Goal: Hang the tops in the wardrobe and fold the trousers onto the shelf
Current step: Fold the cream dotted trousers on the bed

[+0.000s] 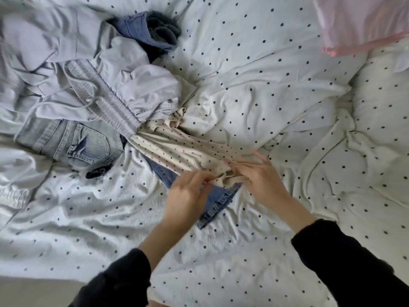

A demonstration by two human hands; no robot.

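Head view, looking down on a bed covered by a white duvet [254, 89] with dark dots. A heap of clothing lies at the upper left: pale lilac drawstring trousers [106, 94] on top, light-wash jeans [73, 142] beneath their waistband, and a darker blue denim piece [141, 29] with a dark fuzzy item [163, 25] at the far edge. A cream dotted top [177, 149] runs from under the lilac trousers toward the person, its far end pinned by that heap. It lies over mid-blue jeans [212, 202], whose hem shows just below the hands. A pink pillow [363, 21] sits at the upper right, well apart. The left hand [188, 193] pinches the near edge of the cream top. The right hand [259, 176] grips bunched fabric of the same top beside it, with some fingers extended. Both arms wear black sleeves [345, 258]. No containers are in view.
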